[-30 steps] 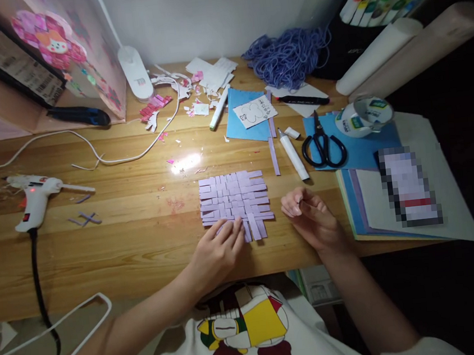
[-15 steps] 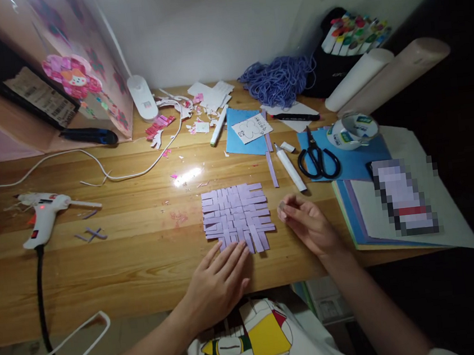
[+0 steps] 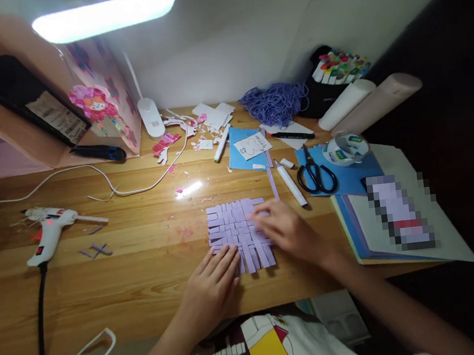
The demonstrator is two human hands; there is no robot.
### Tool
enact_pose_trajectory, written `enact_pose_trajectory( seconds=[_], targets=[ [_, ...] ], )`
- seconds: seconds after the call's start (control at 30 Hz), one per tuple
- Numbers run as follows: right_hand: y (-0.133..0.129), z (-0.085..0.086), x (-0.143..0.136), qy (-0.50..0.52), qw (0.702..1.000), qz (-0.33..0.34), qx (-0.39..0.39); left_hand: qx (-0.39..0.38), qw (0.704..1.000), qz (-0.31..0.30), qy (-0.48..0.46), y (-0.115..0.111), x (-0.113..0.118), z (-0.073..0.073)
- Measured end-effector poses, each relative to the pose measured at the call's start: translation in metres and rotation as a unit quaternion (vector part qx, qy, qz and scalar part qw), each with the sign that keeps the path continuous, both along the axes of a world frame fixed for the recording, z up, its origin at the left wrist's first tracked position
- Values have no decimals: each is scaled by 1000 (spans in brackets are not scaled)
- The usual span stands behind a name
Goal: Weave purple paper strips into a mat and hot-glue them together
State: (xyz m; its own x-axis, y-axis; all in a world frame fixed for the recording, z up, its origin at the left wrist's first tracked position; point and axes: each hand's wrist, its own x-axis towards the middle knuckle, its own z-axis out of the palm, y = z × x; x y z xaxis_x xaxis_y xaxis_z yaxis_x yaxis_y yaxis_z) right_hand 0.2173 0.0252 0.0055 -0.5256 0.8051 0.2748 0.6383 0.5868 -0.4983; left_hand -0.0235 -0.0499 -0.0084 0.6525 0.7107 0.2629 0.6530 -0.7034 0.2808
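A woven mat of lilac paper strips point(image 3: 242, 230) lies on the wooden desk, its loose strip ends sticking out around the edges. My left hand point(image 3: 214, 279) rests flat over the mat's lower left corner with fingers stretched out. Above the right part of the mat is my right hand point(image 3: 287, 228), its fingers bent and drawn together, tips at the upper right of the weave. Whatever those fingertips hold, if anything, is hidden. A loose lilac strip point(image 3: 272, 184) lies just beyond the mat, beside a white marker point(image 3: 292, 184).
Black-handled scissors point(image 3: 316, 176), a tape roll point(image 3: 346, 150) and stacked paper point(image 3: 364, 226) are at right. Blue yarn point(image 3: 275, 104) sits at the back. On the left lie a glue gun point(image 3: 52, 231) and lilac offcuts point(image 3: 99, 249). A bright lamp point(image 3: 105, 15) hangs overhead.
My right hand has moved left from beside the mat onto its right part. A small white scrap now shows on the blue card. The view has tilted up, bringing in the lamp.
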Motion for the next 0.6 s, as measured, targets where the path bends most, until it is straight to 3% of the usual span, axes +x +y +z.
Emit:
enact_pose_trajectory(
  seconds=[0.07, 0.17, 0.6],
  targets=[
    [-34, -8, -2, -41, 997, 59, 4, 14, 1000, -7, 16, -2, 1, -3],
    [-59, -21, 0, -67, 995, 70, 4, 28, 999, -12, 34, -4, 3, -6],
    [-56, -24, 3, -75, 995, 66, -6, -20, 999, -30, 19, -1, -2, -5]
  ],
)
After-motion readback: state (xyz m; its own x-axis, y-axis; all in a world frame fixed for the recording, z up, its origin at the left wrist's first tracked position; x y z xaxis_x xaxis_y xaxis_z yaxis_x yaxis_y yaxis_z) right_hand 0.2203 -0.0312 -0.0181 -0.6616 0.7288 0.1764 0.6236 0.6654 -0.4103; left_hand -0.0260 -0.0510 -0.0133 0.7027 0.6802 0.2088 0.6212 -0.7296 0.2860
